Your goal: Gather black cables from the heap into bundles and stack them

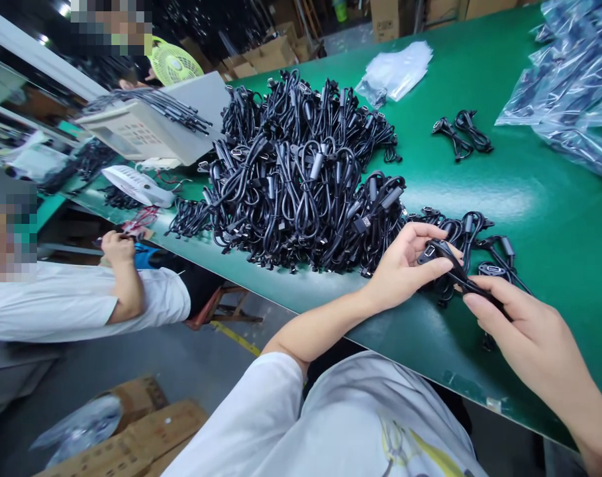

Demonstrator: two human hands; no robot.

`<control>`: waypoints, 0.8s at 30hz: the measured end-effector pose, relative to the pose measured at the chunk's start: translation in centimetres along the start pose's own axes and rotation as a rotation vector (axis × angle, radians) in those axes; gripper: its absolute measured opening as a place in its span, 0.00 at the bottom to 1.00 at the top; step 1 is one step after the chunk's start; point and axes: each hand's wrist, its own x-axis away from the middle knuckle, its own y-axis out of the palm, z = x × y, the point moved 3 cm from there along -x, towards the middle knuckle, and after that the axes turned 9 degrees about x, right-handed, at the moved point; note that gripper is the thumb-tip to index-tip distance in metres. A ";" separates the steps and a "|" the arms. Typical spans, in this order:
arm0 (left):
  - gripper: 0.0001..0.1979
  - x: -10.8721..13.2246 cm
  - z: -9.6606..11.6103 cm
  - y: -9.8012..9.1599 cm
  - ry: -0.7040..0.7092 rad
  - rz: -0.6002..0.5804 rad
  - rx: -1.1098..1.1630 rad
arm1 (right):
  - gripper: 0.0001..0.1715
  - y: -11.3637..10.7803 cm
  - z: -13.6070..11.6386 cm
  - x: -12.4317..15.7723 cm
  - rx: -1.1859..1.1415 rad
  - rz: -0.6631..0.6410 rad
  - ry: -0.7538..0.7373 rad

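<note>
Black cable (460, 275): sits pinched in left hand (404, 266) and right hand (524, 319), above green table (553, 205), near right; looks partway, with cable pile (291, 192) to left, two bundles (474, 134) apart at far right, cannot tell finished share

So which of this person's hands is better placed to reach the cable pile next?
Probably the left hand: it is nearer the cable pile, the right hand farther off; both hold a black cable.
</note>
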 end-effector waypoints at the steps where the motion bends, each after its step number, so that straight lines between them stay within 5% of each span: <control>1: 0.19 0.0 0.0 0.0 0.001 -0.016 0.006 | 0.15 0.0 0.0 0.0 -0.005 0.006 0.007; 11: 0.18 -0.3 0.1 0.0 -0.034 -0.127 0.065 | 0.15 0.1 -0.2 0.1 0.075 0.014 -0.057; 19: 0.19 -0.4 0.5 0.1 -0.039 -0.078 -0.061 | 0.15 0.5 -0.4 1.1 0.459 0.340 -0.351; 24: 0.21 -0.6 0.6 -0.1 -0.035 -0.089 -0.060 | 0.13 0.4 -0.4 1.1 0.367 0.281 -0.322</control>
